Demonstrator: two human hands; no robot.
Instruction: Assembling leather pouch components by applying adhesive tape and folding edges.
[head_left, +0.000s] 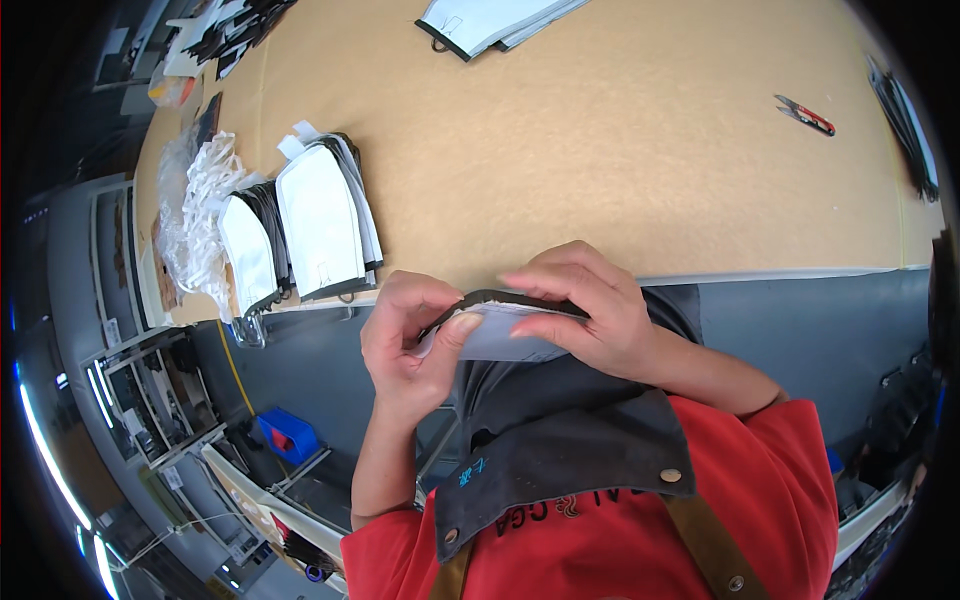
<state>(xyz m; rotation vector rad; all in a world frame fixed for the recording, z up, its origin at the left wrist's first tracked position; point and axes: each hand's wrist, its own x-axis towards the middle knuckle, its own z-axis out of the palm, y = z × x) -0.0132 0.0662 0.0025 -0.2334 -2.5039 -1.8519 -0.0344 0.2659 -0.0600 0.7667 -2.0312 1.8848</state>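
A pale grey fabric panel with a black bound edge (pixel 495 338) is held over my lap, just off the table's near edge. Its dark edge faces up and bows slightly between my hands. My left hand (pixel 405 335) is closed on the left end, thumb pressing the pale face near the edge. At the right end, my right hand (pixel 600 315) grips the panel with the fingers over the black edge and the thumb against the pale side. The panel's lower part and underside are partly hidden.
On the brown table (pixel 600 150), stacks of white, black-edged panels (pixel 320 220) stand at the left by a bundle of white strips (pixel 210 215). More panels (pixel 490 20) lie at the far edge. Red-handled thread snips (pixel 806 115) lie right, near dark-edged pieces (pixel 903 130).
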